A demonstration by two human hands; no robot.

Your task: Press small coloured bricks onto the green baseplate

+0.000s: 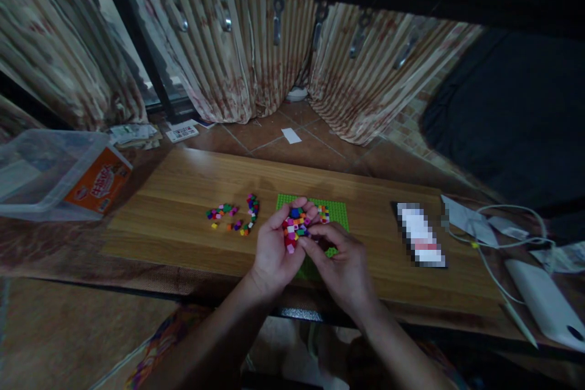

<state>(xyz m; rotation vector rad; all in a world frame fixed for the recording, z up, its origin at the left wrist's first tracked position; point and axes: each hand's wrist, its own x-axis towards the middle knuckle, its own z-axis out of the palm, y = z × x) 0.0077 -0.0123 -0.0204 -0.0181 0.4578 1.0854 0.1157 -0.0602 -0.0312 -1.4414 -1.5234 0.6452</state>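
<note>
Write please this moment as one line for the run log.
left hand: cups small coloured blocks | right hand: fingertips at same blocks | beneath hands: green studded plate on wooden board | left of plate: loose blocks

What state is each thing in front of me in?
Left hand: cupped, holding loose bricks
Right hand: curled beside that handful, grip unclear
Green studded baseplate: flat, partly covered
Leftmost bricks: loose, scattered
Smartphone: face up, screen lit
Curtains: hanging, partly open
White device: lying flat
</note>
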